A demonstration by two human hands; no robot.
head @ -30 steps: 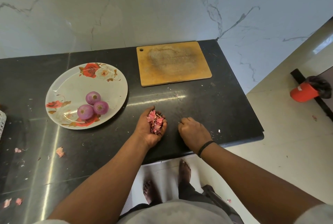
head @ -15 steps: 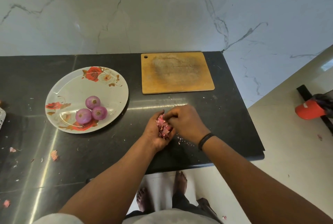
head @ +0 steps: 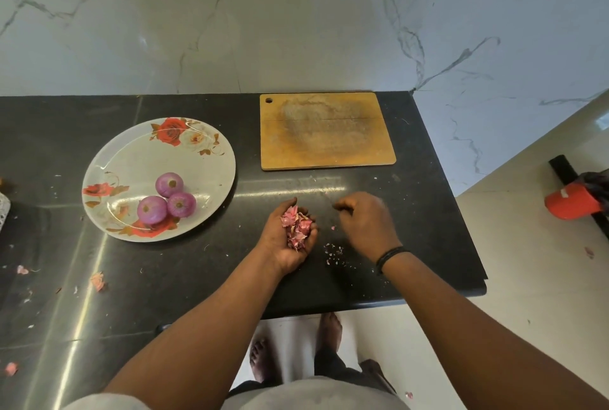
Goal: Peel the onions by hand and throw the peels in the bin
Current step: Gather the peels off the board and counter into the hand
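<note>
Three peeled onions (head: 167, 200) plated, peels (head: 296, 226) palmed

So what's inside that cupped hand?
The left hand cradles a heap of pink onion peels in its palm. Anything beneath the heap is covered, so I can't tell what's under it.

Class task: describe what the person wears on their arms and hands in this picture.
Both forearms are bare. The right wrist carries a thin black band. The left hand and right hand wear no gloves or visible rings. Pale grey short sleeve edges show at the bottom.
</note>
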